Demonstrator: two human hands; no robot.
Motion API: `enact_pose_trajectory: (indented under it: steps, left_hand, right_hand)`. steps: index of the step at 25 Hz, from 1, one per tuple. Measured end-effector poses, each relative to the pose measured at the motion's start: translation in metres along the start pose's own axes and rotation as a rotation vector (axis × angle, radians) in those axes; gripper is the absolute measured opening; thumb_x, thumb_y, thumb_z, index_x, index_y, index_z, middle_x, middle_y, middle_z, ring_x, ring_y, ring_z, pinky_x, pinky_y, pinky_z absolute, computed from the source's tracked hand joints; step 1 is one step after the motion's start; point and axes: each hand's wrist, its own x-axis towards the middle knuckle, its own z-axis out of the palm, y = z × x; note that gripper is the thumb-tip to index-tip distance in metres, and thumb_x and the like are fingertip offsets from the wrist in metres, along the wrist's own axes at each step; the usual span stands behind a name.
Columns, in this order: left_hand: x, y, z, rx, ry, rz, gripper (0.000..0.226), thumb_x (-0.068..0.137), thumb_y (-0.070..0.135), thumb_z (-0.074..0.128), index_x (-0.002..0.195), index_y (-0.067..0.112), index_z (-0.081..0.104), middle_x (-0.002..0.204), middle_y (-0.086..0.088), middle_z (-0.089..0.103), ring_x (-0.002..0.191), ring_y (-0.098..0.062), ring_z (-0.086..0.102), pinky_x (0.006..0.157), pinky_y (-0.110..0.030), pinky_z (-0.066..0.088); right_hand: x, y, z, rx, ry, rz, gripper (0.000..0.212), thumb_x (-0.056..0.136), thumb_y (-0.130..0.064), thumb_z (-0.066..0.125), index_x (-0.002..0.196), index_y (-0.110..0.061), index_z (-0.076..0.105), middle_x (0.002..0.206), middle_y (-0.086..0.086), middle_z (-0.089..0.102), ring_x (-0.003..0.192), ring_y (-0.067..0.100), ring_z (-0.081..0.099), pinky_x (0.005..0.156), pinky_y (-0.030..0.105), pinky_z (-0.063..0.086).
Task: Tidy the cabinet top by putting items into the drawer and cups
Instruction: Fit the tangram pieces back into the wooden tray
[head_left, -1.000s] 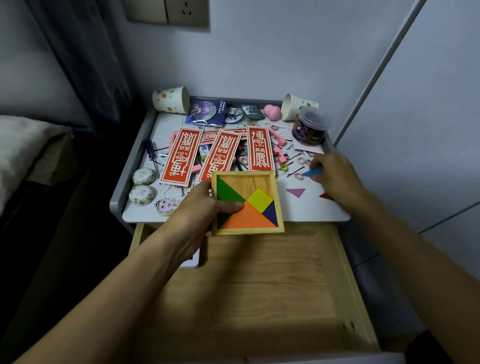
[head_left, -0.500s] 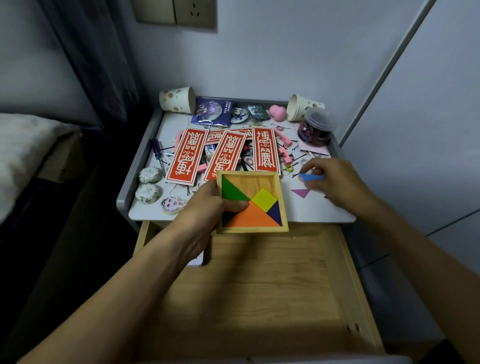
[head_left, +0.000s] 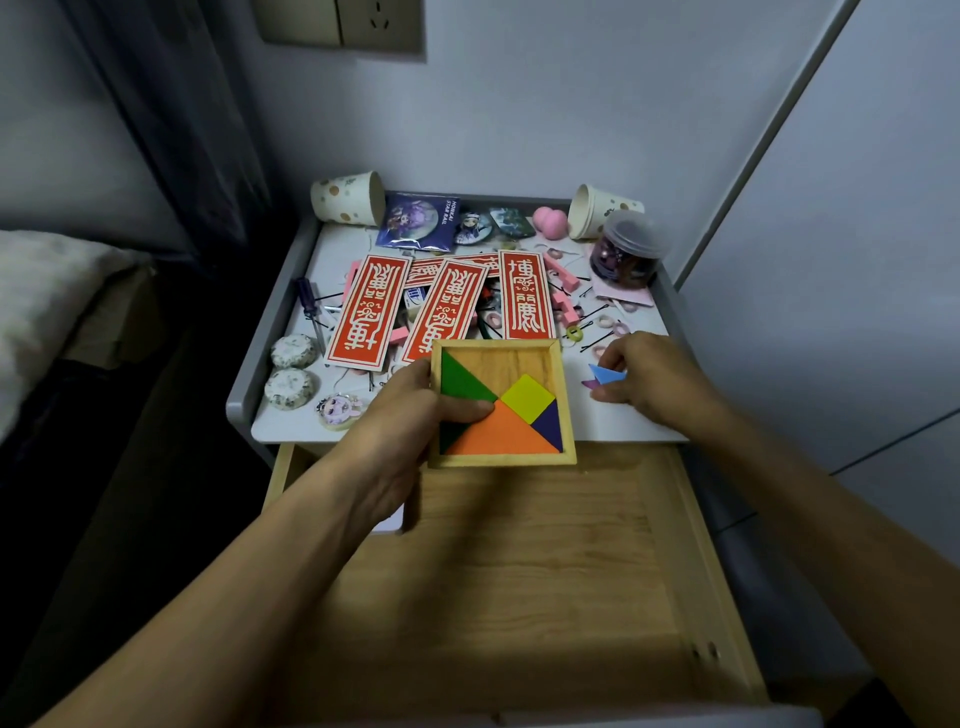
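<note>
- Step in hand: loose tangram pieces are being returned to the wooden puzzle tray (head_left: 498, 364), judging by its partly filled state and the pieces beside it.
- Left hand (head_left: 405, 421): fingers curl round the tray's left edge, with the thumb pressed on the green piece (head_left: 460, 379). The tray is held at the near edge of the surface (head_left: 623, 428), partly over the open drawer (head_left: 519, 571).
- Right hand (head_left: 654, 384): fingers pinch a blue piece (head_left: 608, 374) just right of the tray. A purple piece (head_left: 588, 385) lies on the surface directly beneath it.
- Tray contents: green, yellow, orange and dark pieces are seated; the far portion is bare wood.
- Next move, as judged: carry the blue piece left into the bare area, turned to fit, then collect the purple piece.
- Outstanding: red paper strips (head_left: 366, 312) and small clutter lie on the surface. The left cup (head_left: 348, 200) and right cup (head_left: 592, 210) lie on their sides at the far corners.
</note>
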Motion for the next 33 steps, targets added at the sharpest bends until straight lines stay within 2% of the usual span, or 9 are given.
enact_pose_trajectory:
  steps: [8, 11, 14, 16, 19, 21, 23, 29, 33]
  left_hand:
    - [-0.005, 0.0, 0.005, -0.067, 0.004, -0.013, 0.023, 0.088, 0.004, 0.065, 0.111, 0.007, 0.065, 0.099, -0.013, 0.075, 0.081, -0.025, 0.073, 0.067, -0.033, 0.061]
    - [-0.005, -0.001, 0.006, -0.038, 0.018, -0.009, 0.025, 0.089, 0.002, 0.063, 0.113, 0.007, 0.064, 0.099, -0.012, 0.075, 0.081, -0.024, 0.073, 0.063, -0.03, 0.059]
    - [-0.005, -0.004, 0.008, -0.026, 0.017, -0.001, 0.026, 0.089, 0.001, 0.063, 0.115, 0.007, 0.064, 0.1, -0.013, 0.075, 0.083, -0.026, 0.073, 0.067, -0.032, 0.06]
    - [-0.006, -0.006, 0.01, -0.017, 0.014, 0.002, 0.025, 0.089, 0.001, 0.063, 0.114, 0.008, 0.064, 0.099, -0.011, 0.075, 0.083, -0.026, 0.073, 0.07, -0.033, 0.06]
    - [-0.006, -0.009, 0.015, -0.028, 0.001, 0.013, 0.027, 0.09, -0.001, 0.061, 0.115, 0.009, 0.064, 0.099, -0.012, 0.075, 0.085, -0.025, 0.073, 0.072, -0.033, 0.06]
    - [-0.006, -0.01, 0.016, -0.027, -0.007, 0.022, 0.029, 0.09, -0.002, 0.061, 0.116, 0.009, 0.064, 0.1, -0.012, 0.075, 0.086, -0.026, 0.072, 0.073, -0.033, 0.059]
    - [-0.005, -0.011, 0.016, -0.028, -0.011, 0.029, 0.029, 0.09, -0.002, 0.06, 0.117, 0.009, 0.064, 0.1, -0.013, 0.075, 0.086, -0.026, 0.072, 0.074, -0.033, 0.058]
    - [-0.007, -0.009, 0.014, -0.058, -0.021, 0.027, 0.03, 0.089, -0.001, 0.061, 0.118, 0.006, 0.063, 0.103, -0.014, 0.074, 0.086, -0.025, 0.072, 0.072, -0.032, 0.06]
    - [-0.008, -0.007, 0.014, -0.074, -0.036, -0.003, 0.027, 0.088, 0.006, 0.065, 0.115, 0.009, 0.065, 0.102, -0.013, 0.075, 0.09, -0.028, 0.072, 0.078, -0.036, 0.06]
  right_hand:
    - [-0.001, 0.002, -0.003, -0.09, -0.067, 0.034, 0.037, 0.083, -0.03, 0.076, 0.109, -0.006, 0.069, 0.109, 0.013, 0.066, 0.094, 0.025, 0.059, 0.076, 0.032, 0.046]
    - [-0.002, 0.001, -0.006, -0.114, -0.018, 0.024, 0.03, 0.083, -0.03, 0.075, 0.105, -0.01, 0.07, 0.104, 0.011, 0.068, 0.085, 0.021, 0.057, 0.071, 0.029, 0.042]
    - [-0.011, -0.013, -0.024, 0.149, 0.247, -0.084, 0.025, 0.084, -0.025, 0.074, 0.106, -0.013, 0.07, 0.092, -0.002, 0.064, 0.073, 0.005, 0.053, 0.062, 0.012, 0.041]
    - [-0.025, -0.035, -0.035, 0.418, 0.273, -0.22, 0.024, 0.081, -0.021, 0.077, 0.103, -0.019, 0.069, 0.086, -0.013, 0.061, 0.072, -0.004, 0.054, 0.06, 0.004, 0.043]
    - [-0.04, -0.057, -0.021, 0.378, 0.094, -0.392, 0.022, 0.076, -0.026, 0.08, 0.095, -0.025, 0.069, 0.089, -0.011, 0.066, 0.083, -0.001, 0.06, 0.075, 0.018, 0.051]
    - [-0.042, -0.061, -0.008, 0.267, 0.042, -0.445, 0.015, 0.077, -0.03, 0.08, 0.087, -0.026, 0.07, 0.085, -0.009, 0.068, 0.081, 0.003, 0.061, 0.074, 0.029, 0.052]
    - [-0.039, -0.059, -0.003, 0.245, 0.034, -0.483, 0.016, 0.074, -0.029, 0.082, 0.085, -0.022, 0.073, 0.082, -0.009, 0.066, 0.078, 0.004, 0.059, 0.071, 0.029, 0.048]
    - [-0.037, -0.058, -0.008, 0.234, 0.139, -0.521, 0.025, 0.078, -0.021, 0.079, 0.101, -0.012, 0.075, 0.092, 0.003, 0.066, 0.086, 0.017, 0.059, 0.079, 0.038, 0.049]
    - [-0.042, -0.059, -0.004, 0.276, 0.234, -0.386, 0.021, 0.079, -0.028, 0.078, 0.098, -0.019, 0.076, 0.086, -0.004, 0.069, 0.08, 0.01, 0.06, 0.074, 0.033, 0.05]
